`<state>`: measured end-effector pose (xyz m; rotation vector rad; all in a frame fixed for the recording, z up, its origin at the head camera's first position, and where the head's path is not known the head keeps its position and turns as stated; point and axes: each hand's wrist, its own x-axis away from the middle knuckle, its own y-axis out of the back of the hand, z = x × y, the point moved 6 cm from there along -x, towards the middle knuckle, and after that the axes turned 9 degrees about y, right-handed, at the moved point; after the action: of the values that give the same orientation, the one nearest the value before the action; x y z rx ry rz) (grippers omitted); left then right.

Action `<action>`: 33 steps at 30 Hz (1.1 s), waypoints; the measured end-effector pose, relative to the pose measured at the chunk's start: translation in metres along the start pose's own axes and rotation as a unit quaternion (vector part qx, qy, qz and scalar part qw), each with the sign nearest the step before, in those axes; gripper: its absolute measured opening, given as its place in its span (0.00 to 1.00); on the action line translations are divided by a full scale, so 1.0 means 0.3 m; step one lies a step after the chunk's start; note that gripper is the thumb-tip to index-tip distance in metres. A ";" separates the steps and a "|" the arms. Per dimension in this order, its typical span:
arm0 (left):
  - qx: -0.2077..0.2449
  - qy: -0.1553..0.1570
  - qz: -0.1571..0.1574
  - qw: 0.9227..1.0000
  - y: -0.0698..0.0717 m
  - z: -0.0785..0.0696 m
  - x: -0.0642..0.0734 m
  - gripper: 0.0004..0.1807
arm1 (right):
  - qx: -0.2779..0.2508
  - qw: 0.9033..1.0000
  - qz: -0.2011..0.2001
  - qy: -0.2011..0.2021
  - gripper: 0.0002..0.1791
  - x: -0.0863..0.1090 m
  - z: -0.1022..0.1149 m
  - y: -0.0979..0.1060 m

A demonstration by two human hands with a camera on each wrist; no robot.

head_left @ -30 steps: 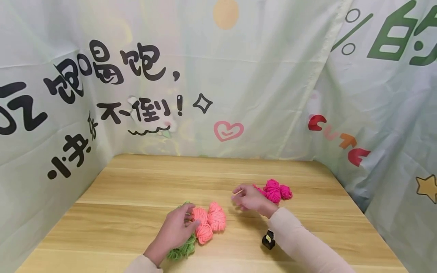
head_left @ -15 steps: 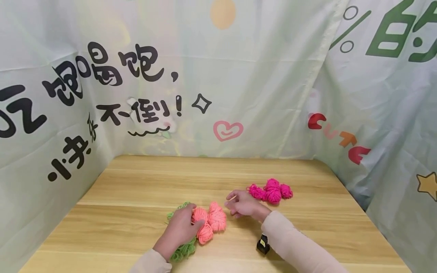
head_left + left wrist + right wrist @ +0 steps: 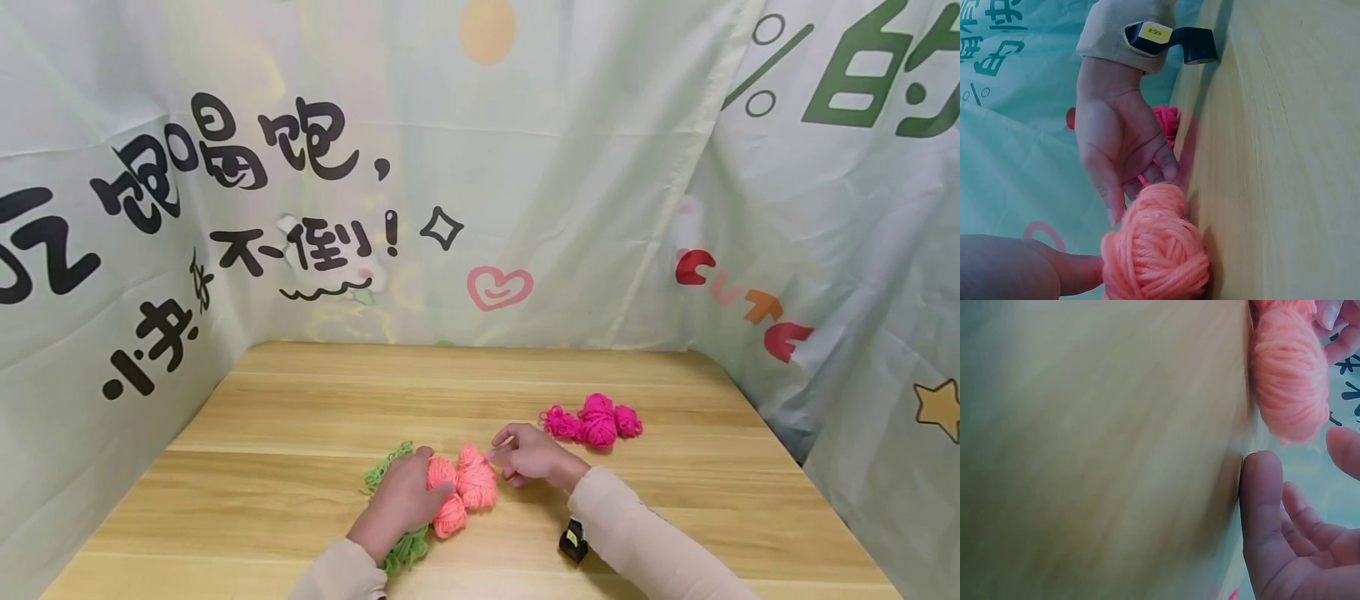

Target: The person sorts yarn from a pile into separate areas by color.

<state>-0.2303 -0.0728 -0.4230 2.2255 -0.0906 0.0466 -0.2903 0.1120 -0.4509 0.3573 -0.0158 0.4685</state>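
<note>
A bundle of coral yarn (image 3: 476, 479) lies near the table's front, pinched into rounded lobes. My left hand (image 3: 405, 493) grips its left side, thumb in front and fingers at the back; in the left wrist view the thumb (image 3: 1075, 275) presses the coral yarn (image 3: 1157, 250). Green yarn (image 3: 408, 548) lies loosely under and beside that hand, partly covered by it. At the coral bundle's right end is my right hand (image 3: 531, 454), fingers loosely bent and holding nothing. The right wrist view shows a small gap between this hand (image 3: 1297, 550) and the coral yarn (image 3: 1291, 375).
Magenta yarn (image 3: 600, 421) rests farther back, beyond the right hand. A small black device (image 3: 573, 540) with a yellow label is worn at the right sleeve. Printed cloth (image 3: 585, 208) hangs around the wooden table (image 3: 300, 400) at the back and both sides.
My right hand has moved left and slightly nearer, from in front of the magenta yarn to the coral yarn's right end. The left hand has shifted slightly right and closed in on the coral yarn.
</note>
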 end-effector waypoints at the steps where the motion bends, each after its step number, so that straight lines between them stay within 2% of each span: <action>1: -0.003 -0.001 0.000 1.000 -0.001 -0.001 -0.002 0.34 | 0.001 1.000 0.002 0.001 0.19 0.000 0.002 -0.001; 11: -0.008 0.027 0.018 0.999 -0.019 0.005 -0.014 0.38 | 0.012 1.000 0.020 -0.002 0.18 -0.002 0.006 -0.014; 18: -0.010 0.034 0.034 0.999 -0.024 -0.006 -0.013 0.43 | 0.027 0.999 0.033 0.012 0.20 -0.006 0.017 -0.033; 23: -0.012 0.039 0.037 0.998 -0.028 -0.011 -0.011 0.42 | 0.045 0.998 0.043 0.011 0.22 -0.008 0.019 -0.043; 33: -0.015 0.013 0.018 1.000 -0.037 -0.019 -0.010 0.38 | 0.065 0.997 0.051 0.004 0.25 -0.010 0.029 -0.058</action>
<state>-0.2323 -0.0613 -0.4285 2.1922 -0.1161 0.0923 -0.2848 0.0933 -0.4488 0.4839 0.0041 0.5737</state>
